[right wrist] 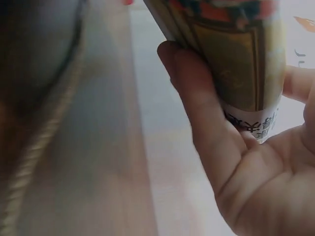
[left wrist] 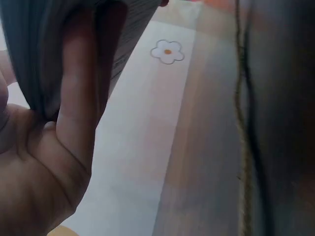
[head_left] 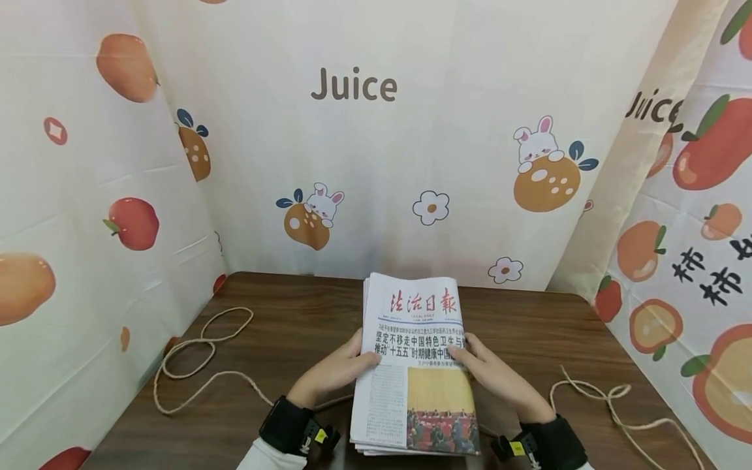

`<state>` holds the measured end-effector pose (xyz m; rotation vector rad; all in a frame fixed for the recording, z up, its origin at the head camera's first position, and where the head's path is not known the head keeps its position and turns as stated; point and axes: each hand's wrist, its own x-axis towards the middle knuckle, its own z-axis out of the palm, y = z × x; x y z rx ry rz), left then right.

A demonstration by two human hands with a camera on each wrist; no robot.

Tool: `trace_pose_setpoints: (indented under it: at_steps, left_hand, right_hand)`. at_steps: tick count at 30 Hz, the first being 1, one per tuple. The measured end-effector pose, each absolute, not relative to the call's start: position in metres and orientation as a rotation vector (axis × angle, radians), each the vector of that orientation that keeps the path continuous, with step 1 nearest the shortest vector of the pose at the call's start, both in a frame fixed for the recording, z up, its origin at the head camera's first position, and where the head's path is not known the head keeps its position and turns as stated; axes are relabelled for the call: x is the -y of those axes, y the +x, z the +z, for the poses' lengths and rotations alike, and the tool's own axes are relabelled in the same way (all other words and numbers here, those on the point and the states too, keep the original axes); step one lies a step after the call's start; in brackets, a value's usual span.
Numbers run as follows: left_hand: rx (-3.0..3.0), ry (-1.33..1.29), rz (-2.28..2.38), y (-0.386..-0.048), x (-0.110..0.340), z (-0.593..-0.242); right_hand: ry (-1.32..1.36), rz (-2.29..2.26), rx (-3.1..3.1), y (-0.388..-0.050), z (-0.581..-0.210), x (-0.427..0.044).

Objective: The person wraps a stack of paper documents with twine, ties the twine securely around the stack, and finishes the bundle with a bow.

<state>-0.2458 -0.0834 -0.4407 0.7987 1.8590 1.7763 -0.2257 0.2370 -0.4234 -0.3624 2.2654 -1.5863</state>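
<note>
A folded stack of newspapers (head_left: 384,391), with red and black Chinese print and a colour photo, is held between two hands above the brown table. The left hand (head_left: 336,371) grips its left edge, thumb on the front page. At the right edge the right hand (head_left: 504,378) grips it, thumb also on the front. In the left wrist view, fingers of the left hand (left wrist: 54,162) curl round the grey paper (left wrist: 29,54). The right wrist view shows the right hand (right wrist: 246,182) round the folded edge of the newspapers (right wrist: 226,59). Rope passes behind the stack.
On the wooden table (head_left: 282,300) a beige rope (head_left: 202,339) lies in loops at the left. More rope (head_left: 613,398), with a small loop, lies at the right. Fruit-printed white curtains (head_left: 376,156) stand behind and along both sides.
</note>
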Motion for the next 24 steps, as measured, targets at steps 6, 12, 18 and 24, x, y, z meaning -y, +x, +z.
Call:
trace_pose_setpoints:
  at_steps: [6,12,18,24]
  left_hand:
    - [-1.784,0.783,1.697,-0.23,0.095,-0.452]
    - [-1.8,0.77,1.654,-0.223,0.1,-0.463]
    - [-1.837,0.702,1.676,-0.222,0.101,-0.473]
    - [-1.974,0.559,1.669,-0.222,0.098,-0.483]
  right_hand:
    - [-0.406,-1.577,-2.112,-0.213,-0.438,-0.24]
    - [-0.419,-1.639,-1.972,-0.206,-0.447,-0.239]
    - [-0.393,-1.542,-2.112,-0.209,-0.457,-0.237]
    - [-0.345,-1.368,-2.273,-0.211,-0.47,-0.238]
